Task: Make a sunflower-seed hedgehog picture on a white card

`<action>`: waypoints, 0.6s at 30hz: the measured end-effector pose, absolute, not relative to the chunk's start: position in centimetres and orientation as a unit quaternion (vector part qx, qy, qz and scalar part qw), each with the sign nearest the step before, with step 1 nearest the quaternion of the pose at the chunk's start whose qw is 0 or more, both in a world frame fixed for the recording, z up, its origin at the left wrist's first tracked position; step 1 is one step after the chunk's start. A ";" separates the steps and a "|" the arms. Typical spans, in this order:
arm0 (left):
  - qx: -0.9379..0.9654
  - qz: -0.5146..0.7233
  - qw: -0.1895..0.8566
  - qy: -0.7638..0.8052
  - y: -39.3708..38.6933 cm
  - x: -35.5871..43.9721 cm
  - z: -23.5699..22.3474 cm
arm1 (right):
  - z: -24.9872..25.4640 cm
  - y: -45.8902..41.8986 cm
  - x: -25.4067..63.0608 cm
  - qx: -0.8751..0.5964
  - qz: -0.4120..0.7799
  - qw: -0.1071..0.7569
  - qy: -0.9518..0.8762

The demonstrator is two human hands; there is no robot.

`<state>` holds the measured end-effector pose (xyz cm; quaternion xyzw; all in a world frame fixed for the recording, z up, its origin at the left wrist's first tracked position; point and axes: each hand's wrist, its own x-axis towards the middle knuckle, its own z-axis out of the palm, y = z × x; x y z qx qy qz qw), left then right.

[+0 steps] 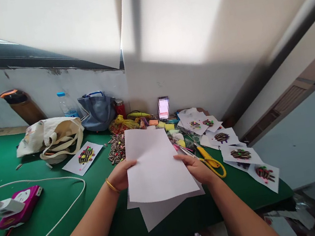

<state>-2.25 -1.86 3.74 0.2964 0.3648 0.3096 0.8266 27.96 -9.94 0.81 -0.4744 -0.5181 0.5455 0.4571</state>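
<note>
Both hands hold a white sheet of paper (155, 163) above the green table (68, 199). My left hand (122, 175), with a gold bangle on its wrist, grips the sheet's left edge. The right edge is pinched by my right hand (196, 168). More white sheets (158, 211) lie fanned out under the held one. A pile of striped seeds (116, 148) lies just behind the paper.
Yellow scissors (212, 160) lie right of my right hand. Several sheets with seed pictures (240, 154) line the right side; another (83, 157) lies at left. Cloth bags (52, 136), a bottle (66, 105), clay pieces (165, 126) stand at back. A pink device (21, 207) with a white cable sits at left.
</note>
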 end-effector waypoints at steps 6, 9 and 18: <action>0.255 0.297 0.872 0.294 -2.2 -1.4 2.6 | 1.9 -9.1 27.4 -0.440 0.529 0.479 -0.545; 0.225 0.337 0.881 0.244 -2.3 -0.9 2.0 | 1.7 -8.3 26.9 -0.449 0.505 0.508 -0.534; 0.302 0.382 0.865 0.118 -2.7 -1.4 1.9 | -1.6 -6.6 25.6 -0.499 0.459 0.579 -0.453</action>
